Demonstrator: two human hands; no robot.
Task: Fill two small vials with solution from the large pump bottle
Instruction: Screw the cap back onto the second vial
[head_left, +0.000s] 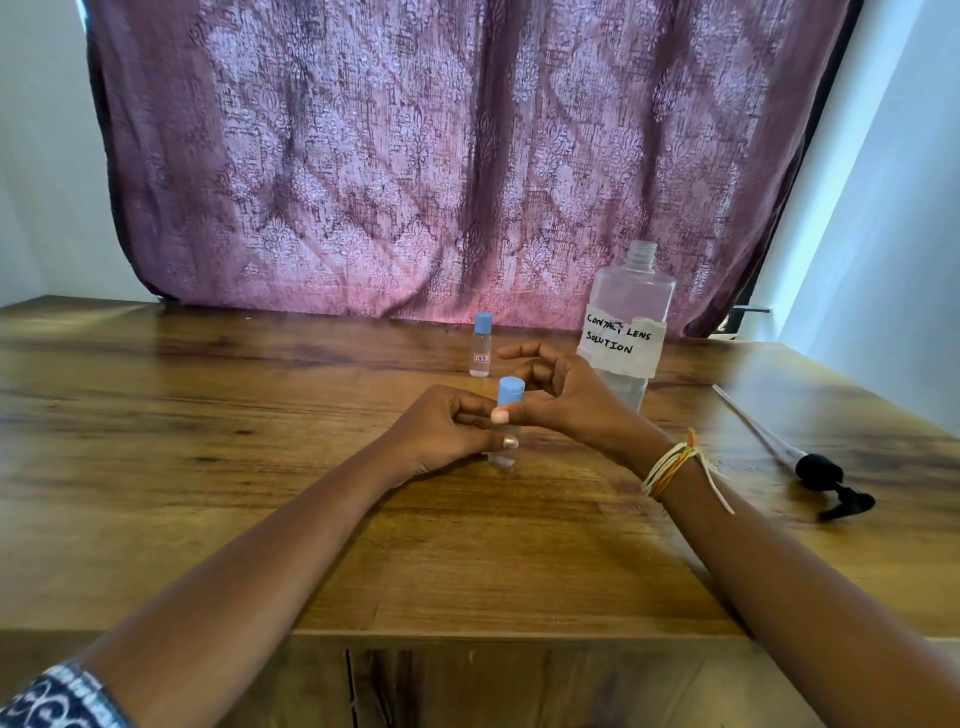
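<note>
Your left hand (441, 431) is gripping the near vial (505, 447) at table centre, while your right hand (561, 395) is pinching it just under its blue cap (510, 391). The second capped vial (481, 345) is standing at 12 o'clock behind it, the open large bottle (626, 322) at 1 o'clock, and the removed pump (815, 467) is lying at 3 o'clock on the table (208, 415).

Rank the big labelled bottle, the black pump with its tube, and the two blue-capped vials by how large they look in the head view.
1. Labelled bottle, clearly largest.
2. Pump, long but thin.
3. The two vials: the held vial looks bigger than the far vial, but it is nearer the camera, so I won't rank them.
</note>
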